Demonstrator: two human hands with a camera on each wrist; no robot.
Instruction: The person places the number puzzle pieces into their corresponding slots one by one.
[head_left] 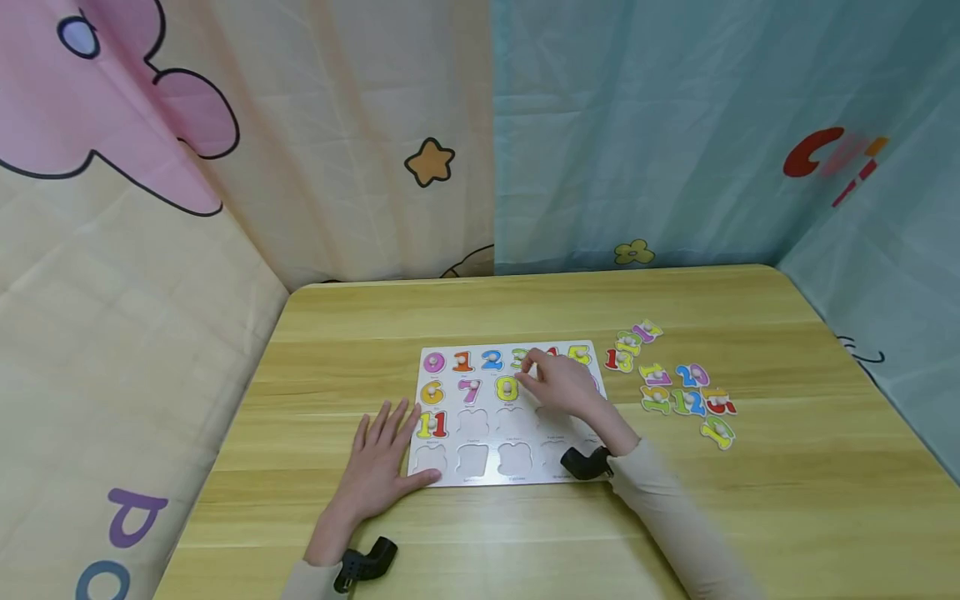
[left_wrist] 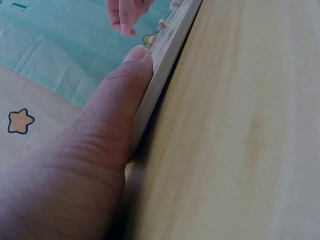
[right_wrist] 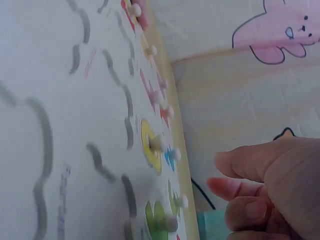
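A white number puzzle board (head_left: 487,454) lies on the table, with knobbed pieces 0 to 8 and 11 showing in its slots. My left hand (head_left: 378,467) rests spread at the board's lower left corner, its thumb lying on the front edge (left_wrist: 160,80). Over the right half of the board hovers my right hand (head_left: 562,385), holding nothing. Thumb and index finger are apart in the right wrist view and the other fingers curl loosely. Near the yellow 8 piece (right_wrist: 150,145) sits a green piece (right_wrist: 157,220), which the hand hides in the head view.
Several loose number pieces lie right of the board, among them a red-yellow 13 (head_left: 619,360), a green-blue 12 (head_left: 688,402), a blue-purple 20 (head_left: 692,376) and a yellow-green piece (head_left: 717,432). The wooden table (head_left: 525,542) is bordered by printed curtains (head_left: 360,167) at the back and sides.
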